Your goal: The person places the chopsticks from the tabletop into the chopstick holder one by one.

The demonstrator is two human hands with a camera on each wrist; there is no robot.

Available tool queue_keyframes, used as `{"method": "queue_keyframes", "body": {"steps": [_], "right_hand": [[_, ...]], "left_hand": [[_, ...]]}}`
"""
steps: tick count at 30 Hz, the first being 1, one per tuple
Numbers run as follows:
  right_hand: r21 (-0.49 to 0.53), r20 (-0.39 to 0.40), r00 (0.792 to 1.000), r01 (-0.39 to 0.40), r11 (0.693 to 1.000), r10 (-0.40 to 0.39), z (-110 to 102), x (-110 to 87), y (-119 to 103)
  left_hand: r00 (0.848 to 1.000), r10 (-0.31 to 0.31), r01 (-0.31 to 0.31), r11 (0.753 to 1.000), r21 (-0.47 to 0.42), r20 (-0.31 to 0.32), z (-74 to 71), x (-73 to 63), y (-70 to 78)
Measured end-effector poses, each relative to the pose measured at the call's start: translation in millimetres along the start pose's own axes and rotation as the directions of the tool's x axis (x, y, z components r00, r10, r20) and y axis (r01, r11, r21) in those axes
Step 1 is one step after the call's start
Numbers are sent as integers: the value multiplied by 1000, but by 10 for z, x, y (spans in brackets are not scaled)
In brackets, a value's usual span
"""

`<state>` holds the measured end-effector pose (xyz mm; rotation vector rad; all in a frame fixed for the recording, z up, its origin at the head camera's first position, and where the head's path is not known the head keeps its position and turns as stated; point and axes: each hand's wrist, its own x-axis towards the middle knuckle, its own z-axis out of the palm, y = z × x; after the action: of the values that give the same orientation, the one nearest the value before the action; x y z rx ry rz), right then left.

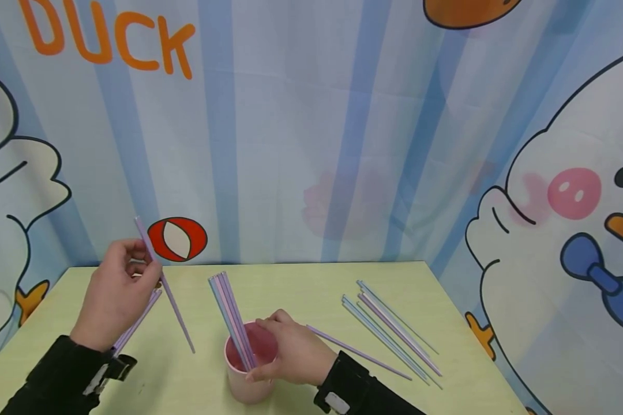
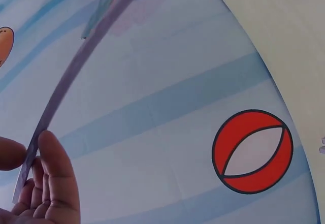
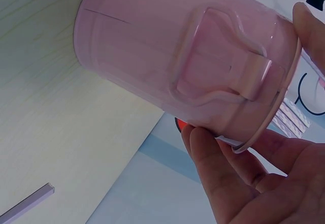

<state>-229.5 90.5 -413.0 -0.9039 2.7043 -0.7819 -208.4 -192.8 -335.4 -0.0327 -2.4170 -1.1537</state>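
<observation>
My left hand [image 1: 116, 294] pinches a thin purple stick [image 1: 172, 300] between thumb and fingers. It slants down to the right above the left side of the table. In the left wrist view, that stick [image 2: 71, 76] runs up from the fingertips. My right hand [image 1: 301, 349] grips the rim of a pink cup [image 1: 249, 386], thumb on the near side and fingers over the far side. Inside the cup leans a bundle of several blue, pink and purple sticks [image 1: 232, 320]. The right wrist view shows a wire-like handle [image 3: 190, 56] on the cup's side.
More purple sticks [image 1: 140, 323] lie on the pale yellow table [image 1: 291, 288], partly hidden under my left hand. Right of the cup lies one purple stick [image 1: 360, 353], with several blue and purple ones [image 1: 394, 334] farther right. A cartoon-printed curtain [image 1: 291, 144] hangs behind.
</observation>
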Motion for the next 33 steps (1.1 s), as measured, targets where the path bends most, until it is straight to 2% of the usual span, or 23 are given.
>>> {"method": "queue_keyframes", "body": {"steps": [6, 10, 19, 27, 33], "right_hand": [[8, 7, 1000, 0, 1000, -1, -1, 3, 11], [19, 11, 1000, -6, 1000, 6, -1, 1, 10], [10, 7, 1000, 8, 1000, -8, -2, -3, -2], [-16, -1, 1000, 20, 1000, -20, -5, -6, -1], [-5, 1, 1000, 28, 1000, -28, -4, -3, 14]], "left_hand": [[998, 40, -45, 994, -103, -56, 70, -1, 133], [998, 49, -57, 985, -165, -49, 151, 4, 166], [999, 26, -18, 982, -189, 42, 346, -47, 116], [990, -26, 54, 977, -205, 135, 530, -92, 41], [980, -73, 94, 990, -107, 188, 662, -143, -7]]}}
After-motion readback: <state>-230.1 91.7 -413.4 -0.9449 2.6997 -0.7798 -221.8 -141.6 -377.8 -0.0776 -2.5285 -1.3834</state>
